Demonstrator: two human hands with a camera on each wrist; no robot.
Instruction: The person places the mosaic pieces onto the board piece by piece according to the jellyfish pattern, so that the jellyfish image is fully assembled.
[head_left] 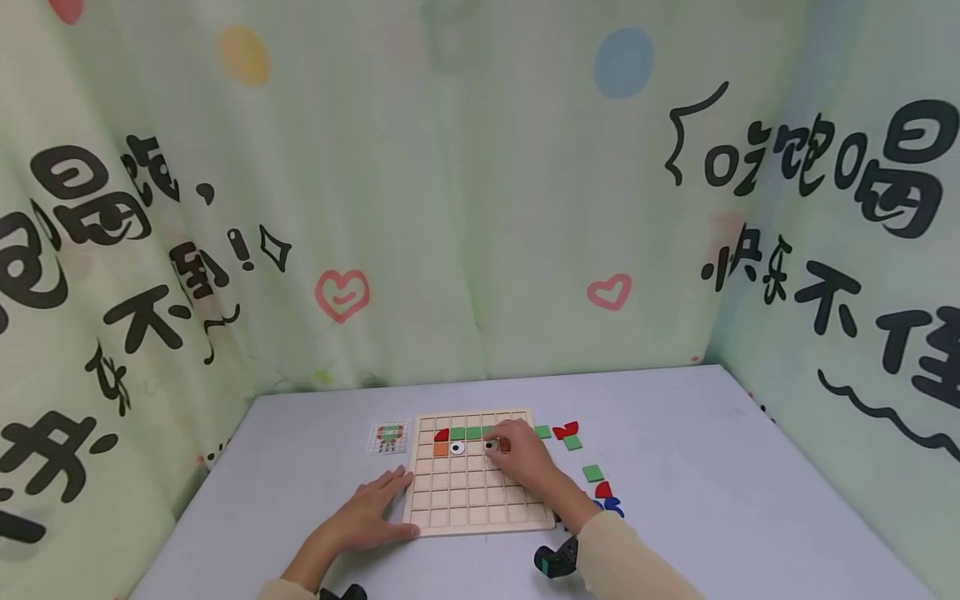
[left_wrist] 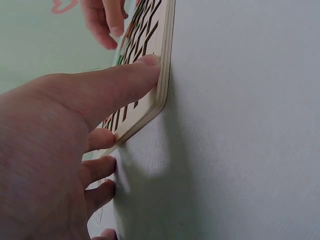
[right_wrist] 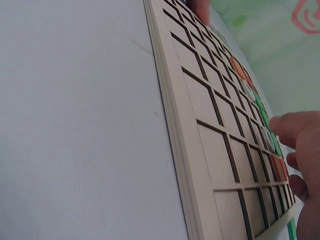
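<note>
A wooden grid board (head_left: 450, 498) lies on the table with tiles in its upper rows. My left hand (head_left: 367, 512) rests at its lower left; the thumb (left_wrist: 125, 82) touches the corner and the other fingers lie along the side. My right hand (head_left: 525, 454) is over the upper right cells, its fingertips at a round eye tile (right_wrist: 268, 139) that sits in a cell. Another eye tile (head_left: 457, 448) lies to the left, beside an orange tile (head_left: 441, 450). Above them are a red curved tile (head_left: 442, 435) and green tiles (head_left: 465, 433), partly hidden by the right hand.
A small pattern card (head_left: 390, 437) lies left of the board. Loose green tiles (head_left: 593, 473), red tiles (head_left: 603, 490) and blue pieces (head_left: 613, 505) are scattered to its right. A dark device (head_left: 557, 560) shows below the right wrist. Curtains (head_left: 480, 208) stand behind the table.
</note>
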